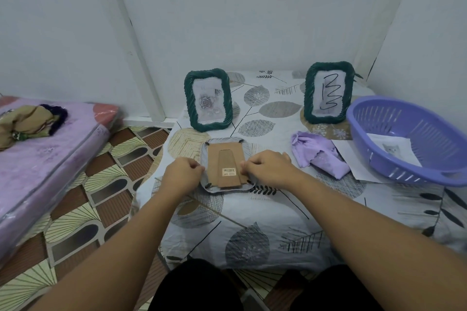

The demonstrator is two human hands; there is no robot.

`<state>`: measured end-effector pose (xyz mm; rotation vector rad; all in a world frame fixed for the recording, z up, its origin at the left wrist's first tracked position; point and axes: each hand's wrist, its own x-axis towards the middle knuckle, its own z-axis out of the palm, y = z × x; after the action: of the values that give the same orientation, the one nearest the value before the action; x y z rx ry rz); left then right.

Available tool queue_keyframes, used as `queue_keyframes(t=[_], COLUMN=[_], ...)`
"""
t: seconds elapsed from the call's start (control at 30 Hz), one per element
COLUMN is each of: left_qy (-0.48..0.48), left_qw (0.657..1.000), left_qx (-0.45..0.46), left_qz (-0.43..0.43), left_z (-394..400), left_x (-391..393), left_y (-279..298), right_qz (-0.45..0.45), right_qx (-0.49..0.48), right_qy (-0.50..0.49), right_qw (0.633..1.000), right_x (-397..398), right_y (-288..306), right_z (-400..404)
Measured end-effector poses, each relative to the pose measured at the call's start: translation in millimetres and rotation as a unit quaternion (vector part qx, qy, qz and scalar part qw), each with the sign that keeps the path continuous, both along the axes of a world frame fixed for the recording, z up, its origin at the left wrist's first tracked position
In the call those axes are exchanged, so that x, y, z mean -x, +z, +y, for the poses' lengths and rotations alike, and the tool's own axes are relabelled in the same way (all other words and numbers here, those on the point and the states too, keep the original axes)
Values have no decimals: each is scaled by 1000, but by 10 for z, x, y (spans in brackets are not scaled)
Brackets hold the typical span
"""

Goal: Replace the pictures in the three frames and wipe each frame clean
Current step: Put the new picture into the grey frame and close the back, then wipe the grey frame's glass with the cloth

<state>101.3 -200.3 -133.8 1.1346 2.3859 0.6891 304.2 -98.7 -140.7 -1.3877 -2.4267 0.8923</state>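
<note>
Both forearms reach in from the bottom edge, over dark-clad knees, to a frame lying face down (225,164) on the leaf-printed tablecloth (252,222). Its brown cardboard backing (214,159) faces up, with the folded stand and a barcode sticker on it, and small dark clips show at the corners. The left hand (184,171) has its fingers curled at the frame's left edge; the right hand (267,166) is curled the same way at the right edge, fingertips on the backing near the sticker. Whether either one actually pinches a clip or only presses the board, I cannot tell.

By my reading the backing is thin and stiff but easily creased, so it should be lifted by its edges once the clips are turned aside — not by the stand. Any glazing underneath would be fragile and smudge-prone; best held by the rim.

Just right of the hands lies a crumpled lilac cloth (318,156), soft and light, touching a white sheet (348,159) that runs under the purple basket (379,113), where a cat picture (391,150) waits.

Farther back stand two green woven frames — one with roses (208,100), one with a black scribble (328,92).
</note>
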Motion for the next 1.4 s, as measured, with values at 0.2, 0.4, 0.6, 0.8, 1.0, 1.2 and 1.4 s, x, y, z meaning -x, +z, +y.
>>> queue_keyframes(t=[0.2,0.4,0.6,0.8,1.0,1.2,1.4], left_qy=[3,-43,-141,-238,-287,-114,-11], left_qw=[966,940,945,933,916,960,955], left_qx=[-96,-196,-260,-239,-212,-252,-121], left_qz=[-238,-274,-137,122,182,42,-270], left_z=[-77,-65,13,45,61,131,331], left_x=[-82,-240,-493,-741,-812,-596,-391], left_y=[133,301,539,532,396,260,161], right_qz=[31,156,300,407,499,488,475], right_qx=[41,93,290,351,353,328,334], right_qy=[-36,-36,-117,-156,-227,-238,-247], right_qw=[998,983,901,829,758,773,776], right_x=[-9,94,199,183,90,-26,-138], right_y=[135,318,627,560,384,245,123], right_z=[-35,-58,-50,20,102,144,167])
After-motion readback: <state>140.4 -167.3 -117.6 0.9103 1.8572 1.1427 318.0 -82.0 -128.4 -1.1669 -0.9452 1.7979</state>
